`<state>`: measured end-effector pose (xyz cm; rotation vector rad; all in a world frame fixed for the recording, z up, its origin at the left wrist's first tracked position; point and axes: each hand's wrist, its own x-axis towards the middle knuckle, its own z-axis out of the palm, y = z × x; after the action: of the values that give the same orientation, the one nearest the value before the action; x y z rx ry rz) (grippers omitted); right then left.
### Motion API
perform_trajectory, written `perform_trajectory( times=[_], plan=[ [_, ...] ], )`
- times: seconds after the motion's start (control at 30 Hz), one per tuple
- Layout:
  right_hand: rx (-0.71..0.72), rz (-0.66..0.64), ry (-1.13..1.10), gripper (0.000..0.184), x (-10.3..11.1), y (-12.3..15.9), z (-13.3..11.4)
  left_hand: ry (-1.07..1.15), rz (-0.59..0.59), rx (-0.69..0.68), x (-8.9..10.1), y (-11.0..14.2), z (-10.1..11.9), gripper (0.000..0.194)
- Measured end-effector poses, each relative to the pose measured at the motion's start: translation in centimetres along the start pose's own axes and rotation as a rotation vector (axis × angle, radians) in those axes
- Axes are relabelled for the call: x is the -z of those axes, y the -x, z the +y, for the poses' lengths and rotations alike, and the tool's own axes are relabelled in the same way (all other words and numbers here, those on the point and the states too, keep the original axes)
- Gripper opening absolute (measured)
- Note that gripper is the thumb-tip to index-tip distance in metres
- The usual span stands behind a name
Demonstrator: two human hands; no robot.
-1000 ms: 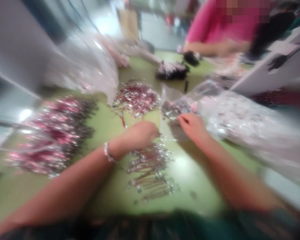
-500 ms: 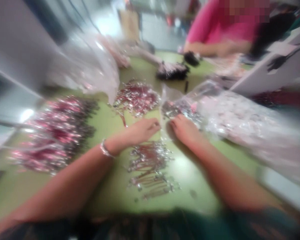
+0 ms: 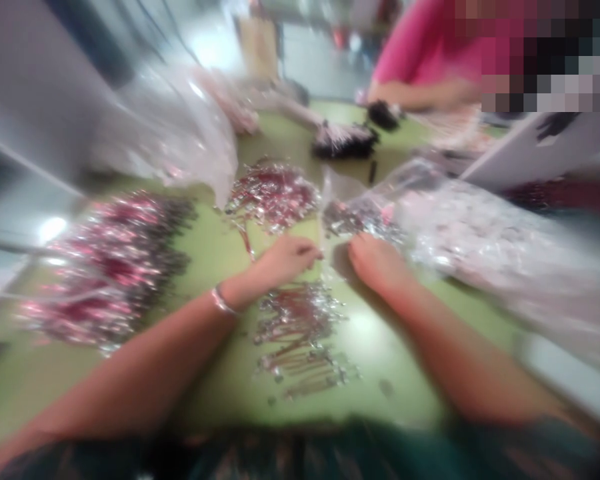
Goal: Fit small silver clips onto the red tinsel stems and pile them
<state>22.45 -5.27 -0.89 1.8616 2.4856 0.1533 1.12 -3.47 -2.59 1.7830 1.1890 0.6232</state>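
My left hand, with a bracelet at the wrist, has thumb and fingers pinched together at the near-left edge of a clear plastic bag. My right hand is closed, its fingers curled down by the small shiny parts at the bag's mouth. Whatever its fingertips hold is hidden and blurred. Below my hands, thin reddish-brown strips with shiny ends lie in a column on the green table. Beyond my left hand is a heap of similar red and silver pieces.
A large pile of pink and silver strands lies at left. A filled clear bag stretches along the right. Dark-tipped bundles lie at the back, near a co-worker's pink sleeve. Another plastic bag stands back left.
My right hand has shifted slightly right, and its fingers are more curled. My left hand has moved a little right, its fingertips now at the bag's edge.
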Motion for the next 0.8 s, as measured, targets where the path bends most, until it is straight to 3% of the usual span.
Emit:
perform_trajectory(
  times=[0.13, 0.27, 0.43, 0.63, 0.73, 0.8],
  plan=[
    [0.021, 0.196, -0.315, 0.024, -0.2, 0.4, -0.6, 0.005, -0.018, 0.018, -0.2, 0.0, -0.3, 0.026],
    [0.13, 0.248, -0.666, 0.016, -0.6, 0.9, -1.7, 0.013, -0.03, -0.007, -0.3, 0.2, -0.1, 0.026],
    [0.098, 0.161, -0.779, 0.015, -0.2, 1.0, -1.8, -0.068, -0.026, -0.081, -0.1, 0.5, -0.1, 0.028],
    [-0.007, -0.17, -0.942, 0.027, 2.2, 1.2, -1.8, -0.527, -0.071, -0.496, 0.4, 1.2, 0.1, 0.029],
    [-0.089, -0.205, -0.994, 0.032, 2.7, 1.2, -2.1, -0.557, -0.079, -0.494, 0.8, 1.1, 0.7, 0.03],
    [-0.077, -0.155, -0.93, 0.036, 2.4, 1.0, -2.1, -0.559, -0.116, -0.416, 1.5, 0.9, 1.3, 0.032]
  ],
)
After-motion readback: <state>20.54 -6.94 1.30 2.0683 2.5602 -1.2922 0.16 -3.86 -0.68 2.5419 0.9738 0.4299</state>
